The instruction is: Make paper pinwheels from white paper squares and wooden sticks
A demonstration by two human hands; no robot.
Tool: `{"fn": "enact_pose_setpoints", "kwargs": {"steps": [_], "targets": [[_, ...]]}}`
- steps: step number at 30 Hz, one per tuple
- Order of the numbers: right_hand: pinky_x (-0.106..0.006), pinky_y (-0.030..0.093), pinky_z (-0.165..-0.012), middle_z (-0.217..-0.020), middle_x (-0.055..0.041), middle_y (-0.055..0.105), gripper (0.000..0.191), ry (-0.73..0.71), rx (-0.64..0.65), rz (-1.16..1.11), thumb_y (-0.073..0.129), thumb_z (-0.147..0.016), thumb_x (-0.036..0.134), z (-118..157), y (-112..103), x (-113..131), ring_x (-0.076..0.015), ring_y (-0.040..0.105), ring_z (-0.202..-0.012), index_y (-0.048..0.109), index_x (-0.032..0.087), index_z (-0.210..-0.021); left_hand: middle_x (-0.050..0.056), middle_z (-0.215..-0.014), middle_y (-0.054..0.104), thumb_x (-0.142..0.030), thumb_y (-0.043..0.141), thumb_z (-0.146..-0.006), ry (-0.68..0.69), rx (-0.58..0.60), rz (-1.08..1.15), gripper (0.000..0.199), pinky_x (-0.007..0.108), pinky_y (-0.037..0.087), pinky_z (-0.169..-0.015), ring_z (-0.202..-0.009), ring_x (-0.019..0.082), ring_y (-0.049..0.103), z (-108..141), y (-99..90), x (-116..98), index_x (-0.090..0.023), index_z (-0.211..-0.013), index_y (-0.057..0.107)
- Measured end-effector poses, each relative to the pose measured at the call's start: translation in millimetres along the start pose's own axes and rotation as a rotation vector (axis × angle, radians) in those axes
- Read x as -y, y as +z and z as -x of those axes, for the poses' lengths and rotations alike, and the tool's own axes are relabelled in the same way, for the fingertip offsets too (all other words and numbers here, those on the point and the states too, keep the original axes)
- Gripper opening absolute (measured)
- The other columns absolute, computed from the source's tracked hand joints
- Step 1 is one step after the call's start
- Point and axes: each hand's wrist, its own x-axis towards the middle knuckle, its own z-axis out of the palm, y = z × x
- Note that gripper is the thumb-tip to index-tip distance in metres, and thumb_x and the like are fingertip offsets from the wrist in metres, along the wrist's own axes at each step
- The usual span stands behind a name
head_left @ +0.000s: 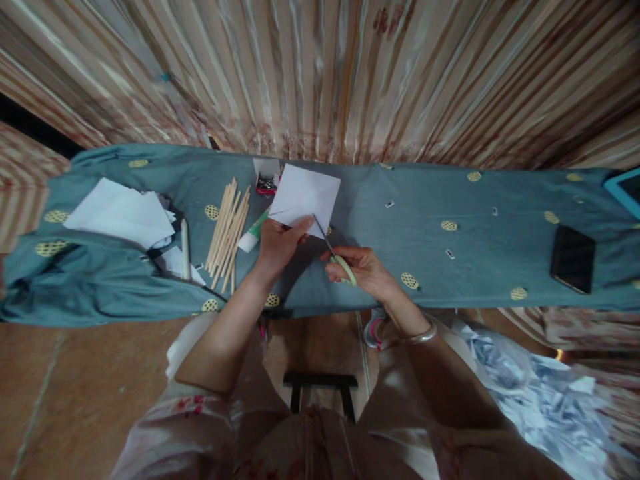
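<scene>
A square sheet of white paper (307, 197) is held up over the cloth by my left hand (280, 247), whose thumb presses on its lower edge. A slit shows near the paper's lower left corner. My right hand (363, 268) is closed round the light green handles of a pair of scissors (343, 268). Their dark blades lie at the paper's lower right part, just right of my left thumb. Whether the blades are apart is too small to tell. Beside my left hand lies a green and white tube (254, 230), partly hidden by that hand.
Several thin wooden sticks (227, 233) lie left of the tube. A small red box (267, 183) with metal bits stands behind. White paper sheets (123, 213) are piled at the left. A black phone (573, 259) and a blue-edged device (625, 190) lie at the right.
</scene>
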Motion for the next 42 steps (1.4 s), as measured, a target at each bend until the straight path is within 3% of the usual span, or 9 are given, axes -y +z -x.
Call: {"fn": "enact_pose_setpoints", "kwargs": {"steps": [42], "targets": [[-0.023,0.049,-0.05,-0.054,0.0053,0.063,0.048,-0.018,-0.01,0.025,0.095,-0.048,0.047,-2.5,-0.1,0.0,-0.0077,0.056,-0.048,0.074,0.018,-0.079,-0.003,-0.05,0.056,-0.029,0.076,-0.071,-0.05,0.025,-0.009,0.024,0.022,0.041,-0.044,-0.043,0.009,0.046,2.6,1.6,-0.6,-0.019,-0.056,0.06]]}}
